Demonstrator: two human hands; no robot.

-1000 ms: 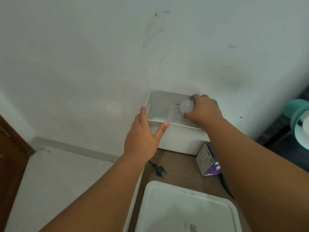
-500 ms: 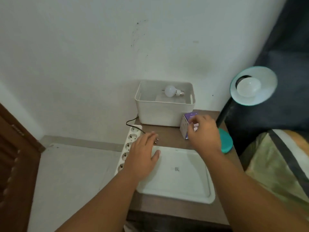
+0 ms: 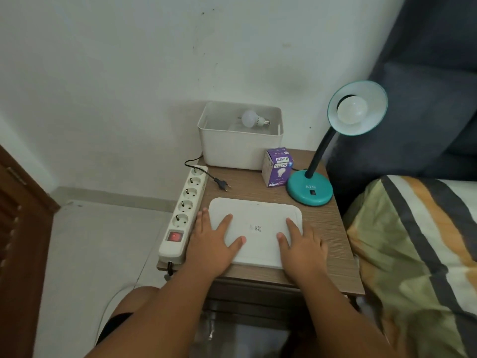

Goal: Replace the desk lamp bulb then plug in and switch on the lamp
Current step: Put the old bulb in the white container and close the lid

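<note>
A teal desk lamp (image 3: 309, 193) stands at the table's right back, its shade tilted toward me with a white bulb (image 3: 352, 111) in the socket. Its black plug (image 3: 223, 184) lies loose on the table beside a white power strip (image 3: 184, 210) whose red switch (image 3: 175, 236) glows. A second white bulb (image 3: 251, 118) lies on its side in a white bin (image 3: 240, 148). A purple bulb box (image 3: 277, 167) stands between bin and lamp. My left hand (image 3: 214, 244) and my right hand (image 3: 302, 246) lie flat, fingers spread, on the near corners of a white lid (image 3: 255, 218).
The small wooden table (image 3: 325, 228) stands against a white wall. A bed with a striped cover (image 3: 413, 241) and a dark upholstered headboard (image 3: 426, 99) border it on the right. A brown door (image 3: 18, 228) is at the far left, pale floor between.
My right hand let go of the bulb in the bin and both hands drew back onto the lid. The view tilted down and back, bringing the lamp and power strip into sight.
</note>
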